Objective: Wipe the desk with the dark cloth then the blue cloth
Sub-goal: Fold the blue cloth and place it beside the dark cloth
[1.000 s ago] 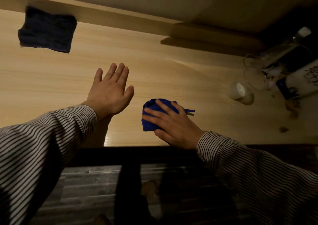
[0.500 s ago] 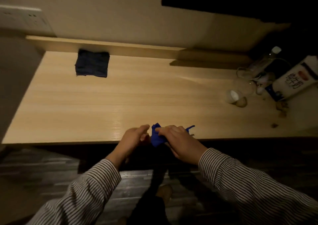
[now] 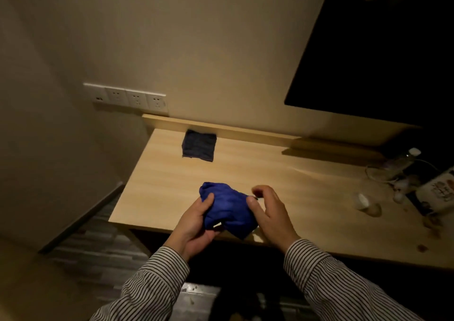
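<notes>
Both hands have come up since half a second ago: the blue cloth is now a loose bundle held between them above the front edge of the table, not pinched down at the edge, and more wall is in view.

Far left, a row of wall sockets. Next, the dark cloth lies flat and folded square at the back left of the table, against the raised back ledge, well apart from the hands. We judge the dark pass done and the blue pass in hand.

Left hand grips the blue cloth from below, thumb over the top. Right hand sits at the cloth's right edge, thumb touching it, fingers curled above; we cannot tell if it pinches the cloth or just steadies it.

To do this step well, we suggest:
- fold the bundle into a flat pad so more cloth meets the wood;
- press it down under one palm;
- sweep in long overlapping strokes, left end to right;
- stop short of the clutter.

Far right, a small jar, a clear bottle and a carton crowd the table end, with brown spots near them. A dark screen hangs above.
</notes>
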Tool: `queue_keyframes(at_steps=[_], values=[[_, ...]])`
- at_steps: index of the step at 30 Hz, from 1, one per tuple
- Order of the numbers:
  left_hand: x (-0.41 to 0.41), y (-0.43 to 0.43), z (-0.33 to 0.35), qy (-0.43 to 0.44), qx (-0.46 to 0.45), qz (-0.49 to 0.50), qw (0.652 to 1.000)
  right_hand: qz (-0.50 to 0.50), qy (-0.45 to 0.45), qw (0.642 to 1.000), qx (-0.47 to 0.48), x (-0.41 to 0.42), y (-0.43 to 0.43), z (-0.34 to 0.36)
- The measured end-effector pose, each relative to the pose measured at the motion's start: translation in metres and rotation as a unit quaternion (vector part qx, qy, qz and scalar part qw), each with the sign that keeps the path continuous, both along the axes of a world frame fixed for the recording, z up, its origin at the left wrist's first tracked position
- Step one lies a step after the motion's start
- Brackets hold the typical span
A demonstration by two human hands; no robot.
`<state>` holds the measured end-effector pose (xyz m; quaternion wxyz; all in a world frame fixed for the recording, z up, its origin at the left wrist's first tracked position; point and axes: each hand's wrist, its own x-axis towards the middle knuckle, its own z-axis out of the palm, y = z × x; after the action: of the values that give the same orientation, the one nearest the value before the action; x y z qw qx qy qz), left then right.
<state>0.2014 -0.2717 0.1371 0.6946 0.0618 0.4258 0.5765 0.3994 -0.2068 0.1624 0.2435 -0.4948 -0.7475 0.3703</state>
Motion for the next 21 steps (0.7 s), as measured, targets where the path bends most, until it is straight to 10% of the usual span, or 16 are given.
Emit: queue_keyframes(at_steps=[3,6,9,21], values=[[-0.022,0.014,0.015,0.014,0.009,0.020,1.000,-0.067,0.073,0.960,-0.261,-0.033,0.018,0.005],[-0.045,0.030,0.023,0.030,0.013,0.043,0.999,-0.091,0.283,0.835,-0.462,-0.068,0.036,0.005],[-0.071,0.046,0.028,0.056,0.012,0.060,0.997,-0.041,0.408,0.764,-0.498,-0.103,0.055,0.007],[-0.204,0.105,0.005,0.300,-0.044,0.058,0.951,0.010,0.170,0.960,-0.220,-0.234,0.137,-0.024]])
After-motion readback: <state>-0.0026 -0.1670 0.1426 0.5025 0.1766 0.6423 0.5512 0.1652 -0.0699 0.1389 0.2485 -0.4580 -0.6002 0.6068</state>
